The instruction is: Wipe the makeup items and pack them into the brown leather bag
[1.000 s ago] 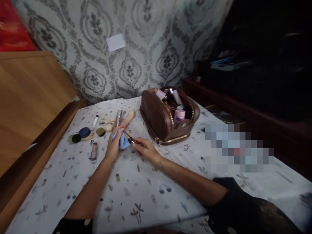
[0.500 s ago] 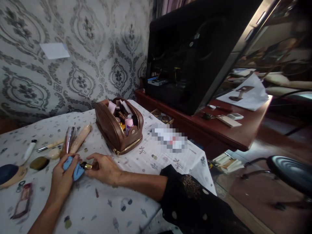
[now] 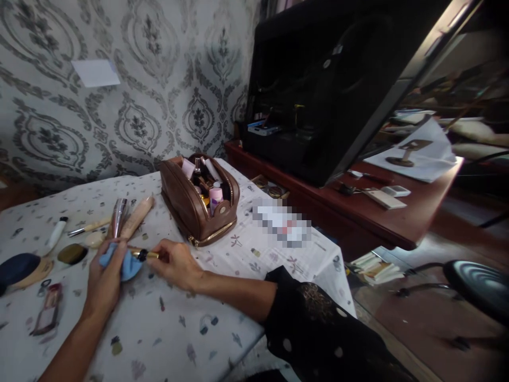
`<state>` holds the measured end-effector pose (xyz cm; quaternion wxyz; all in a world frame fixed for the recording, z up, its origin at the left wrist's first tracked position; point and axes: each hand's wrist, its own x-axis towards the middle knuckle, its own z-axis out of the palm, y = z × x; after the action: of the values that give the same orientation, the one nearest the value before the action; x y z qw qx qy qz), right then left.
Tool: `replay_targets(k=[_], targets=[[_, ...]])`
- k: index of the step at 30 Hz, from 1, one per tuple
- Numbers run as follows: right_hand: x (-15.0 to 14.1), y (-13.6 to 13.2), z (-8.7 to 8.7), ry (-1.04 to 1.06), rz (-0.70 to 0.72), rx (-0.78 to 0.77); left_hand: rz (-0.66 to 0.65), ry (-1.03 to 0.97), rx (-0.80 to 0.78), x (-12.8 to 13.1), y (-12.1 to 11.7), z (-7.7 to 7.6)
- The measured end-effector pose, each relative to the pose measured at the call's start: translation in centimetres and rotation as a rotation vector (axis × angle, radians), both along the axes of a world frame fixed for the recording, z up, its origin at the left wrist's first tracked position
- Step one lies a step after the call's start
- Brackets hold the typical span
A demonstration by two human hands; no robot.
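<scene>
A light blue cloth (image 3: 130, 267) is bunched in my left hand (image 3: 102, 278), whose fingers are closed around it. My right hand (image 3: 177, 263) pinches the gold end of a slim gold-and-black cosmetic tube (image 3: 151, 255); the tube's other end lies against the cloth and is partly hidden by it. Just beyond my left hand lie a shiny silver-pink tube (image 3: 119, 216) and a beige tube (image 3: 137, 217). The brown makeup bag (image 3: 178, 199) stands unzipped behind my right hand, filled with several cosmetics, including a pink-capped bottle (image 3: 216, 197).
On the patterned tablecloth (image 3: 159, 339), at left, lie a brush (image 3: 93, 227), a white tube (image 3: 58, 232), a dark oval item (image 3: 72, 254), a navy round item (image 3: 18, 268) and a pinkish rectangular item (image 3: 48, 309). A large black screen (image 3: 326, 90) stands on a red-brown desk (image 3: 397, 228).
My right hand has shifted slightly on the tube, and more of the tube's gold and black length shows beside the cloth. The whole view has moved a little.
</scene>
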<state>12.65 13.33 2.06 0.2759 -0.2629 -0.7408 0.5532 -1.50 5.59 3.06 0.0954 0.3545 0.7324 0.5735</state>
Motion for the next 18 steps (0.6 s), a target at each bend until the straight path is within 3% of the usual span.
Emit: replay_targets(k=[5,12,18], targets=[[-0.6,0.5,-0.8,0.040,0.058,-0.184,-0.135,0.066,-0.119,1.0,-0.1,0.0],[-0.9,1.0,-2.0,0.123,0.087,-0.134,-0.087,0.044,-0.050,0.1,0.2,-0.7],[-0.4,1.1,-1.5,0.148,0.084,-0.093,-0.092,-0.054,-0.020,-0.8,0.1,-1.5]])
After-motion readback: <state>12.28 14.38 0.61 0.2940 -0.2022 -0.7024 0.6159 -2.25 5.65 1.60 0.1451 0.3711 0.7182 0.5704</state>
